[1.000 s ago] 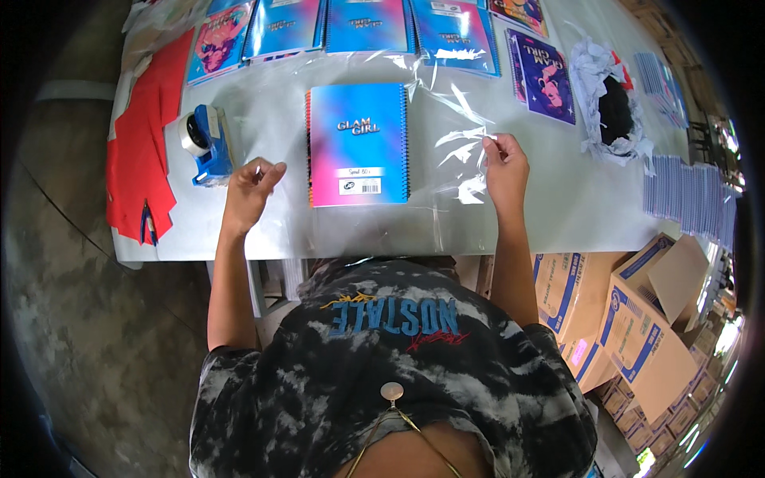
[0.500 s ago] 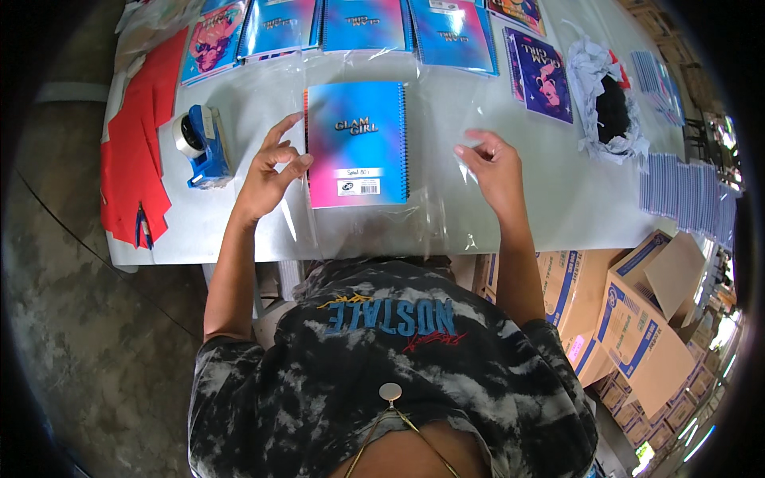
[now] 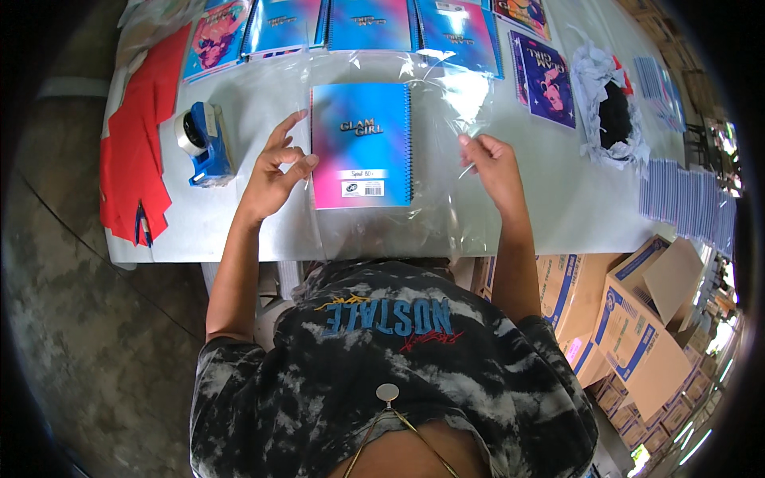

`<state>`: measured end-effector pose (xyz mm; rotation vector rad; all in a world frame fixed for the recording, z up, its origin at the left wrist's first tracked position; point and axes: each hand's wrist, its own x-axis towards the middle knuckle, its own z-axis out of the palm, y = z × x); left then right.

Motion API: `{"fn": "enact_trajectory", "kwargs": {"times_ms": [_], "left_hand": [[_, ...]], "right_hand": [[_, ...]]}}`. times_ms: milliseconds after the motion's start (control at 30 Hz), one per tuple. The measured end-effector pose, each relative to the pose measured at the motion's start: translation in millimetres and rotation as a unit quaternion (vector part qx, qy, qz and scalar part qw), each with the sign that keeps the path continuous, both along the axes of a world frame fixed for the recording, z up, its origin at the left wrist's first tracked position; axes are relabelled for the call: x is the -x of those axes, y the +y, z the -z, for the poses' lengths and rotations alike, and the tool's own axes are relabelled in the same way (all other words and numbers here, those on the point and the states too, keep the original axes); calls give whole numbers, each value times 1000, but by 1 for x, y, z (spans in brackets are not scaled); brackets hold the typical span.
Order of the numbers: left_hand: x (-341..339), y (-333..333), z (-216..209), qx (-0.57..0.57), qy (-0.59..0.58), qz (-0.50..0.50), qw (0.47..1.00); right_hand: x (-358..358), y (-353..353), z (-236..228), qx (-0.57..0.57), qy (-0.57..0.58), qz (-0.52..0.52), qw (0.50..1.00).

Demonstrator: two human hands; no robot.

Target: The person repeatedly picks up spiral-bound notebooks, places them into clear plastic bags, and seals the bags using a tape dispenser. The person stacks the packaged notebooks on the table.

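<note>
A blue and pink spiral notebook (image 3: 358, 147) lies flat before me, its coil along the right side and a white label low on its cover. Clear plastic film (image 3: 436, 215) spreads around it and past its edges. My right hand (image 3: 496, 163) pinches the film's right side between thumb and fingers, lifting it into shiny folds. At the notebook's left edge is my left hand (image 3: 275, 175), fingers apart, with the thumb tip by the cover; whether it touches is hard to tell.
A blue tape dispenser (image 3: 210, 147) stands left, beside red sheets (image 3: 135, 151) with small snips (image 3: 142, 225) on them. Notebooks (image 3: 371, 28) line the back. To the right are purple notebooks (image 3: 545, 84), a crumpled white wrapping (image 3: 590, 76), stacked notebooks (image 3: 685, 195) and cardboard boxes (image 3: 641, 338) below.
My right hand has closed on the film and pulled its right side up. The notebook and my left hand have shifted slightly right in the picture, along with the whole scene.
</note>
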<state>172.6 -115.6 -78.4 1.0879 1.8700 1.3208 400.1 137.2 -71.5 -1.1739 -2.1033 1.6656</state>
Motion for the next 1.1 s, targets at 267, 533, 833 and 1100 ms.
{"fn": "enact_trajectory", "kwargs": {"times_ms": [267,533,833,1100], "left_hand": [[-22,27,25,-64,-39,-5,997],[-72,50,40,99,329,30,939],[-3,124,35,39,111,-118,986],[50,96,13,-98,332,-256,903]], "right_hand": [[63,-58,43,130,345,-81,926],[75,-94,56,-17,301,-153,941],[90,-105,64,-376,64,-201,902],[90,-104,64,-341,84,-177,920]]}}
